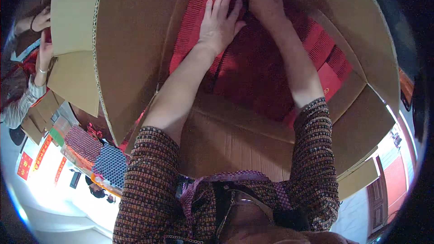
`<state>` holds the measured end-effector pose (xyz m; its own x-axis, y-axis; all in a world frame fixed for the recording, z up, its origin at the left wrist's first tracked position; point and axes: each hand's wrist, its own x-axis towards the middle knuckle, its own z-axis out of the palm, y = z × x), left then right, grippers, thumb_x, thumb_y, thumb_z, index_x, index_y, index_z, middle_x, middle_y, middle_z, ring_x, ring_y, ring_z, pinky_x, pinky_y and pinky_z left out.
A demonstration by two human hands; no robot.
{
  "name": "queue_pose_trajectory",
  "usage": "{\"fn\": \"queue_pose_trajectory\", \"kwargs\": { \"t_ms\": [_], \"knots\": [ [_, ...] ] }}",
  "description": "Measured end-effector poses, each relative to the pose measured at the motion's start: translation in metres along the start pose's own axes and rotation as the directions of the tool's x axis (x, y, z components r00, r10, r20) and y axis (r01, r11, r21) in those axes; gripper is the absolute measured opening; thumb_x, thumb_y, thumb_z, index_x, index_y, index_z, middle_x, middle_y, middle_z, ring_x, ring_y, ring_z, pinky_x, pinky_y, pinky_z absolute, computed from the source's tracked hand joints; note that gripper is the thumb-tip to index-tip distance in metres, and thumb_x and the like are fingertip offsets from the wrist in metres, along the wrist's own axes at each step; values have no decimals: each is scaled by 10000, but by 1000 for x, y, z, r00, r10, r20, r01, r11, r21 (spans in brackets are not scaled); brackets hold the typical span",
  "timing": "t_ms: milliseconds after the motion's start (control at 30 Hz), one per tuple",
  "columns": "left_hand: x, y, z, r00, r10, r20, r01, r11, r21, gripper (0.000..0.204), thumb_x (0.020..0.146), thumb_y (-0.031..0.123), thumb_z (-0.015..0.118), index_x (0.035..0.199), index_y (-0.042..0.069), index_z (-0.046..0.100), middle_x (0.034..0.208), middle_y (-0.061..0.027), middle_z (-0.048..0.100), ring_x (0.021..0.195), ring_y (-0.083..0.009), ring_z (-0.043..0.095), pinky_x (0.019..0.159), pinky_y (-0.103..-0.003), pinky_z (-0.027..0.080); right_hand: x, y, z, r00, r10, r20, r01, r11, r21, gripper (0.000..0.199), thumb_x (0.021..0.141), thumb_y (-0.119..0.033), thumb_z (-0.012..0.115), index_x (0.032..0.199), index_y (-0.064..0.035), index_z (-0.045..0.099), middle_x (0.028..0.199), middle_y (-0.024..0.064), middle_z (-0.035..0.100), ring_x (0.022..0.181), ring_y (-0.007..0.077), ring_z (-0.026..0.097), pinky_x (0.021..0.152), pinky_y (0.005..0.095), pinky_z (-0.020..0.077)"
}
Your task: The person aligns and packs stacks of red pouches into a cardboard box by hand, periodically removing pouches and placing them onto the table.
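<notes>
Both my arms reach down into a large cardboard box (131, 31). Rows of thin red packets, like paper envelopes (253, 72), stand tightly packed inside it, their edges showing as fine ridges. My left hand (221, 25) lies on the packets at the far left part of the box, fingers spread and stretched out. Close beside it, my right hand (264, 4) is bent at the far side with its fingers curled in. Shadow hides its fingertips and whatever they grip. A lighter red packet (332, 81) lies flatter at the right side.
Box flaps (72, 81) stand out on the left, and another flap (361, 176) sticks out at the lower right. Another person's hands (43, 40) work beyond the left flap. Blue and purple patterned stacks (108, 165) lie at the lower left.
</notes>
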<state>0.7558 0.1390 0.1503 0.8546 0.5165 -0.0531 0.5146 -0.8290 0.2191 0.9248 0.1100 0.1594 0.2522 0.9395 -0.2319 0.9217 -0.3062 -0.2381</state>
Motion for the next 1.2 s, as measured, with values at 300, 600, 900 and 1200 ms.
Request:
{"fn": "queue_pose_trajectory", "kwargs": {
  "t_ms": [300, 600, 900, 1200],
  "knots": [
    [2, 2, -5, 998, 33, -47, -30, 997, 64, 607, 862, 466, 580, 1352, 122, 481, 1412, -157, 357, 1371, -330, 243, 1113, -515, 227, 3, 23, -4, 901, -313, -301, 398, 872, 285, 299, 881, -233, 559, 1154, -127, 620, 1148, 152, 601, 1002, 342, 616, 834, 455, 504],
    [0, 2, -4, 999, 13, -34, -10, 996, 86, 650, 869, 480, 562, 1371, 83, 449, 1430, -139, 349, 1389, -314, 210, 1130, -501, 200, 9, 8, -45, 944, -89, 317, 18, 975, 221, 361, 866, -265, 588, 1192, -111, 619, 1136, 154, 626, 1026, 339, 598, 876, 423, 475],
    [-1, 0, -5, 1000, 8, -29, -7, 998, 56, 652, 877, 464, 560, 1379, 69, 428, 1427, -154, 347, 1375, -320, 231, 1126, -495, 211, 6, 6, -53, 940, -95, 326, 4, 963, 268, 371, 888, -272, 559, 1207, -92, 610, 1158, 161, 615, 1094, 337, 561, 925, 407, 444],
    [-2, 2, 0, 998, 19, -63, -16, 999, 52, 639, 861, 442, 584, 1346, 44, 463, 1393, -165, 386, 1358, -330, 272, 1107, -508, 236, 6, 11, -51, 948, -144, 285, 53, 951, 304, 329, 891, -203, 537, 1188, -90, 620, 1232, 145, 587, 1111, 330, 554, 937, 403, 441]
  ]
}}
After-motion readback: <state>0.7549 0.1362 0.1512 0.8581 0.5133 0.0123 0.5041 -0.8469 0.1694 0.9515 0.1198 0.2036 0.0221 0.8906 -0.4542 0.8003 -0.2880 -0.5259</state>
